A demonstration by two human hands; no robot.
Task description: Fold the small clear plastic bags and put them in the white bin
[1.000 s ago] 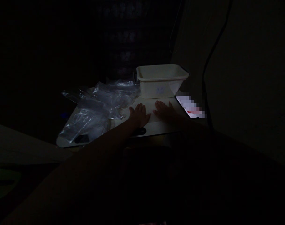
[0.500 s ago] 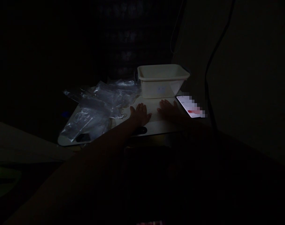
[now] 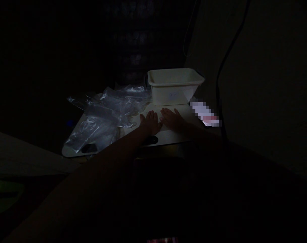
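Observation:
The room is very dark. My left hand [image 3: 150, 122] lies flat on the small white table [image 3: 168, 136], fingers stretched out and empty. My right hand [image 3: 171, 118] lies flat just to its right, fingers spread, almost touching the left hand. Both rest in front of a white plastic tub [image 3: 174, 85] that stands at the table's back. A heap of clear plastic bags [image 3: 105, 114] covers the left part of the table, close to my left hand.
A lit phone screen [image 3: 205, 113] lies at the table's right edge. A dark flat object [image 3: 149, 140] sits at the front edge under my left wrist, another dark one [image 3: 89, 147] under the bags. A black cable [image 3: 224, 60] hangs at the right.
My right hand has slid left, away from the phone and up beside my left hand. The left hand has stayed in place.

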